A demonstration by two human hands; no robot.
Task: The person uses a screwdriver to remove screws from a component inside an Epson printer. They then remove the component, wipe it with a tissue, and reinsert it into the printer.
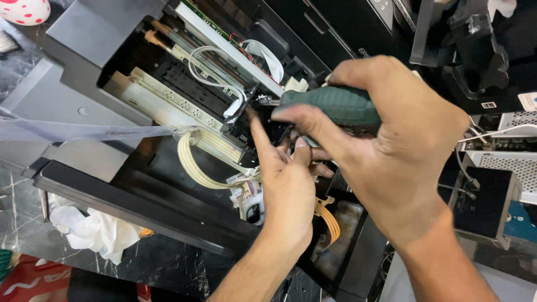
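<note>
Our right hand point(391, 145) grips a green-handled screwdriver point(330, 105); our left hand point(288, 179), fingers spread, touches the opened printer point(84, 84) near cream ink tubes point(196, 156); white label point(528, 100) far right.

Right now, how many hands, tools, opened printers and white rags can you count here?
Hands: 2, the left hand and the right hand
Tools: 1, a green-handled screwdriver in the right hand
Opened printers: 1, the grey printer
White rags: 1, the rag
Total: 5
</note>
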